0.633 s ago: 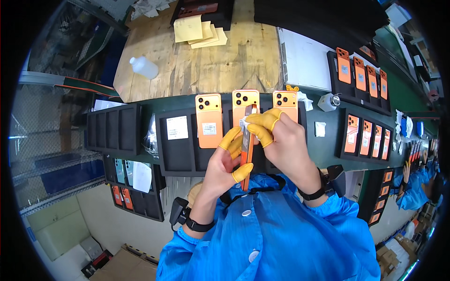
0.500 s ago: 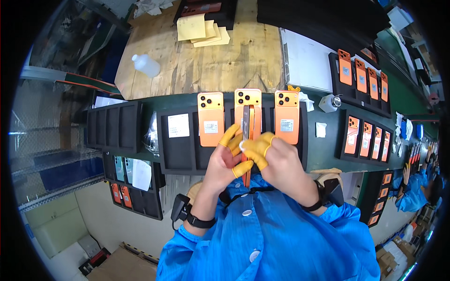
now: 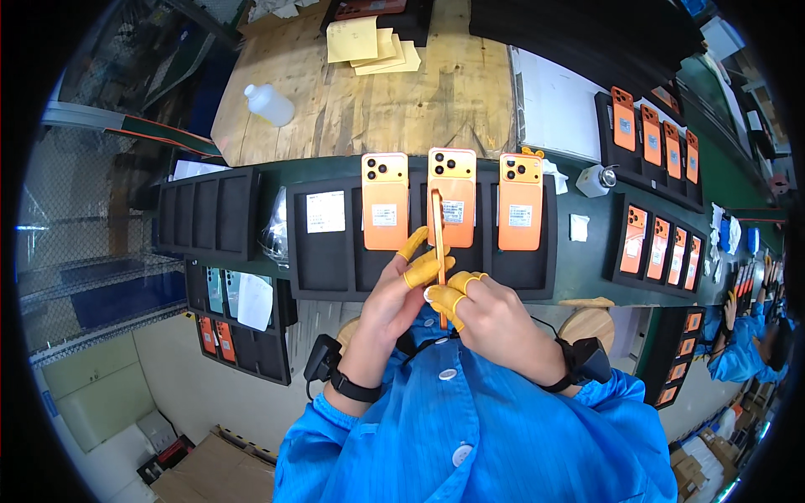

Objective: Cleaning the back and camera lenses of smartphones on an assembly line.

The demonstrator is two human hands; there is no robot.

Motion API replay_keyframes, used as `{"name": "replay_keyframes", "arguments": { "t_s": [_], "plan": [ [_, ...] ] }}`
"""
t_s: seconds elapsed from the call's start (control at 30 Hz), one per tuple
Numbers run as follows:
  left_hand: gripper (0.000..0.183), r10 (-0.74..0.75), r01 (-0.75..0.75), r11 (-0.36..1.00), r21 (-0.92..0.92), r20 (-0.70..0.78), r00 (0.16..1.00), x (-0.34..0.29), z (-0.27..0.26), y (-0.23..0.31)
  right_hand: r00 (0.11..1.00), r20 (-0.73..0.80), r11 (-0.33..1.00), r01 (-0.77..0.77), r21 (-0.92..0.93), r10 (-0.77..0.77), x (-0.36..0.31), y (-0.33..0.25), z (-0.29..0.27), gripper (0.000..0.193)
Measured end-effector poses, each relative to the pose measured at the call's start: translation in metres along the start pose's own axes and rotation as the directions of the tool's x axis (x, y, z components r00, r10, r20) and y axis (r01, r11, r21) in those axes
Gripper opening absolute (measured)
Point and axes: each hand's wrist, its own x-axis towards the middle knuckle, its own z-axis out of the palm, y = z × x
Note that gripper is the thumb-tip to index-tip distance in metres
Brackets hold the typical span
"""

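- The left hand (image 3: 394, 300) is clamped on an orange phone (image 3: 440, 243).
- The right hand (image 3: 490, 314) pinches a white wad (image 3: 430, 294) beside its near end.
- The phone's long axis runs near to far, narrow edge up.
- It overlaps the black tray's (image 3: 321, 275) near rim.
- Beyond, three more phones (image 3: 461, 237) point far.

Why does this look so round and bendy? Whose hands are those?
There's no machine moving things, just a person's own two hands. A wide camera on their head looks down, making straight edges look bent. The left hand holds an orange phone turned edge-on. The right hand pinches a small white thing beside it. Yellow covers wrap some fingers. Past the hands, three more orange phones rest on a black tray.
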Motion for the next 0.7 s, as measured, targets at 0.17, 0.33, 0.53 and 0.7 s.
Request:
{"name": "replay_keyframes", "arguments": {
  "t_s": [0.17, 0.33, 0.53, 0.7],
  "plan": [
    [0.074, 0.012, -0.015, 0.993, 0.119, 0.024, 1.000, 0.004, 0.011, 0.005, 0.999, -0.034, 0.998, 0.042, 0.037, -0.040, 0.002, -0.005, -0.004, 0.028],
    [0.059, 0.160, -0.144, 0.979, 0.141, -0.108, 0.981, 0.018, 0.019, 0.018, 0.995, -0.004, 0.995, 0.095, 0.008, -0.095, -0.003, -0.005, -0.013, 0.021],
    [0.037, 0.290, -0.314, 0.939, -0.137, -0.170, 0.942, 0.038, 0.032, 0.030, 0.911, -0.411, 0.998, -0.009, 0.057, 0.032, -0.011, 0.005, -0.012, 0.032],
    [0.040, 0.264, -0.296, 0.917, -0.268, -0.152, 0.953, 0.035, 0.052, 0.022, 0.813, -0.576, 0.997, 0.064, -0.049, -0.080, 0.018, 0.013, 0.002, 0.034]
  ]
}}
